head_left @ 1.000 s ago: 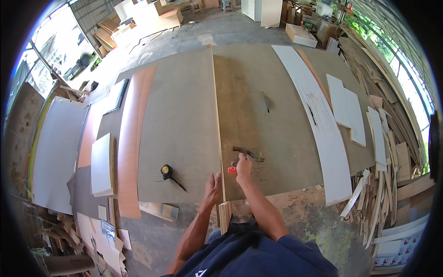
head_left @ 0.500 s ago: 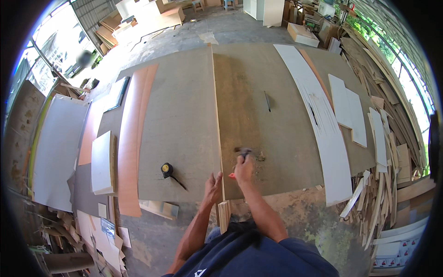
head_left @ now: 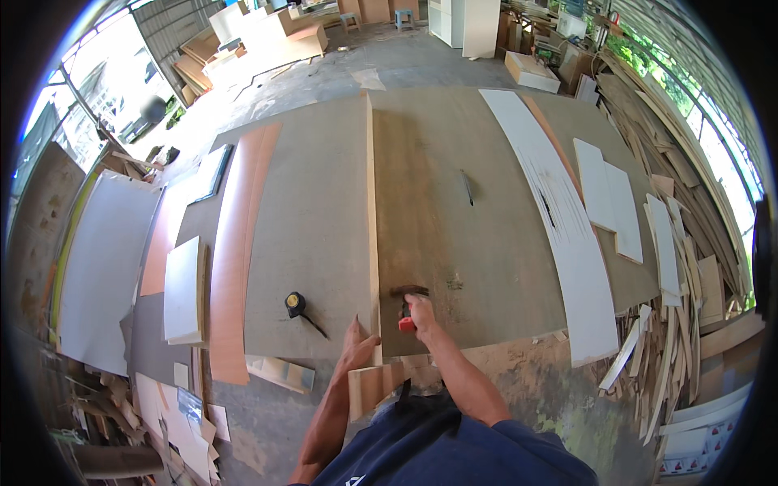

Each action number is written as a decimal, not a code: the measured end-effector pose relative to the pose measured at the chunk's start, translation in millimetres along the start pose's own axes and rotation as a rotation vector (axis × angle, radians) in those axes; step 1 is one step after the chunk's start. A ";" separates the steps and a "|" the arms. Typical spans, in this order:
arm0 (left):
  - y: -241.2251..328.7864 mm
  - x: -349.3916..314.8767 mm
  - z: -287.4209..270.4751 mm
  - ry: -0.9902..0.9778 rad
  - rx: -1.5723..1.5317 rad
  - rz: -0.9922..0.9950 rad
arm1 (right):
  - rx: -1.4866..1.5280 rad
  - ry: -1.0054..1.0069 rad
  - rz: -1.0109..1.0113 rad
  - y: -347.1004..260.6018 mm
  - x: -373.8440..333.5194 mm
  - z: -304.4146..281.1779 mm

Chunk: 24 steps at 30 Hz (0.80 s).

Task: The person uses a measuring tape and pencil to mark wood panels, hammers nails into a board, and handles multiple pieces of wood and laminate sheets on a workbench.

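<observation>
A long, narrow wooden strip (head_left: 371, 219) stands on the brown worktable (head_left: 324, 202), running from its far edge toward me. At its near end a short wooden block (head_left: 369, 390) juts past the table edge, broad face showing. My left hand (head_left: 356, 347) lies against the strip's left side near that end, one finger stretched out along the table and one digit touching the strip. In my right hand (head_left: 421, 313) is a hammer (head_left: 411, 291) with a dark head and a red grip end, held just right of the strip. Any nail is too small to make out.
A yellow-and-black tape measure (head_left: 295, 304) lies left; a slim dark tool (head_left: 468, 187) lies right. White panels (head_left: 559, 235) and an orange-brown sheet (head_left: 235, 259) flank the work area. A white board (head_left: 183, 290) sits further left. Scrap wood (head_left: 660, 356) is piled at right.
The short block has turned to show its broad face, and the strip's near end has shifted left. My left hand moved left and nearer; the hammer moved slightly left and nearer.
</observation>
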<state>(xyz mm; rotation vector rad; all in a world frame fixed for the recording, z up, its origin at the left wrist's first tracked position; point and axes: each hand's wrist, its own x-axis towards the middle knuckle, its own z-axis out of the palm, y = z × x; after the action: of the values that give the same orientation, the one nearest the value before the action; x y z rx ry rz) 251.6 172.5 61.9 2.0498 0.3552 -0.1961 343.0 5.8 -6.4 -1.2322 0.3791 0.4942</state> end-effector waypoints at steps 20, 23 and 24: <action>-116.4 -218.3 -50.6 -0.235 -0.092 -0.078 | 0.475 0.562 -0.395 -93.7 114.1 27.1; -108.1 -240.5 -50.6 -0.220 -0.121 -0.150 | 0.383 0.535 -0.397 -79.4 109.5 56.1; -102.1 -244.6 -51.9 -0.219 -0.114 -0.174 | 0.236 0.333 -0.348 -74.6 109.7 53.6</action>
<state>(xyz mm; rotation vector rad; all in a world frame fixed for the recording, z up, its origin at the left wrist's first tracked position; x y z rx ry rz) -13.5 223.1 72.2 1.8641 0.3987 -0.4911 476.2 55.2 10.7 -1.1191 0.4781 -0.0567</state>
